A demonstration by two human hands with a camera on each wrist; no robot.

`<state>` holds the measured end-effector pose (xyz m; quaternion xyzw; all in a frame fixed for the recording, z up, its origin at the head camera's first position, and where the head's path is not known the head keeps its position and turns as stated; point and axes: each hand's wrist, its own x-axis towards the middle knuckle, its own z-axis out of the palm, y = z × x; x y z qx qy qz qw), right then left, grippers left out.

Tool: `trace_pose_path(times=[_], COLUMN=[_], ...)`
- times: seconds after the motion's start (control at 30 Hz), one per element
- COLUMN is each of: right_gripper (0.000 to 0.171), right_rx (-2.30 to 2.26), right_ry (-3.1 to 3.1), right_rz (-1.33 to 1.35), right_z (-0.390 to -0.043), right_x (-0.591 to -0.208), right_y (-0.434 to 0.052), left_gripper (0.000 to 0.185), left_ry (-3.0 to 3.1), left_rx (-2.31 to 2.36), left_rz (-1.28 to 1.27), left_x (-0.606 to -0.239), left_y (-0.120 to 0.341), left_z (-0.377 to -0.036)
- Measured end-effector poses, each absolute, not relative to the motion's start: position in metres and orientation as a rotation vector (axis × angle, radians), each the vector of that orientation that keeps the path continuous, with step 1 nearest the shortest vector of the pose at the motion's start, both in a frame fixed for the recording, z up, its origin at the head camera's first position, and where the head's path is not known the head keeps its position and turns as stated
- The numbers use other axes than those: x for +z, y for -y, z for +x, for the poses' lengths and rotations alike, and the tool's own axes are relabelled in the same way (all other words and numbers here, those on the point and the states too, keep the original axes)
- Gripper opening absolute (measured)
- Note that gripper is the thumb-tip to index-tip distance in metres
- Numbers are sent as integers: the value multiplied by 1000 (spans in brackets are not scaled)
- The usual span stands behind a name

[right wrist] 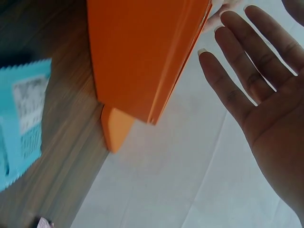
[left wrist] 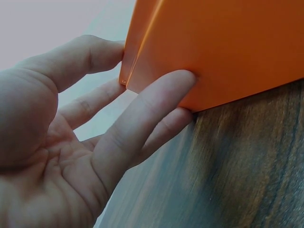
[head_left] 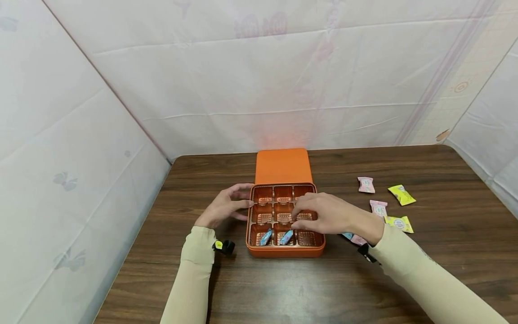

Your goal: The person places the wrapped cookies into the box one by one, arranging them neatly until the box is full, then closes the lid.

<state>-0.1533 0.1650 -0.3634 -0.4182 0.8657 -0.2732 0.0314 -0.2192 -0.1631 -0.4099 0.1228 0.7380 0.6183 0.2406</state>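
An orange box (head_left: 285, 251) with a three-by-three copper tray stands mid-table. Two blue wrapped candies (head_left: 265, 237) (head_left: 286, 237) lie in its front-row compartments. My left hand (head_left: 238, 198) rests with straight fingers against the box's left wall (left wrist: 228, 42); in the left wrist view the left hand (left wrist: 137, 71) holds nothing. My right hand (head_left: 301, 215) hovers over the middle-right compartment. In the right wrist view the right hand (right wrist: 247, 38) is flat and bare above the box (right wrist: 137, 52).
The orange lid (head_left: 283, 165) lies flat behind the box. Loose candies lie on the wooden table to the right: pink (head_left: 366, 185), yellow (head_left: 401, 194), pink (head_left: 378, 208), yellow (head_left: 399, 223). A blue candy (right wrist: 23, 123) lies beside the box, under my right wrist. White sheets wall the table.
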Motion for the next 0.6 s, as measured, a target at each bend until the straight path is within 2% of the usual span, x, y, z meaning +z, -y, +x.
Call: trace_pose_path(times=[0.6], right_gripper=[18], right_rx=[-887], right_ry=[-2771], right_rz=[-1065], right_z=[-166], right_x=[-367], right_y=[-207], left_gripper=[54], left_ry=[-2060], left_rx=[1689], left_rz=[308], left_x=[-408], left_y=[160], left_z=[-217])
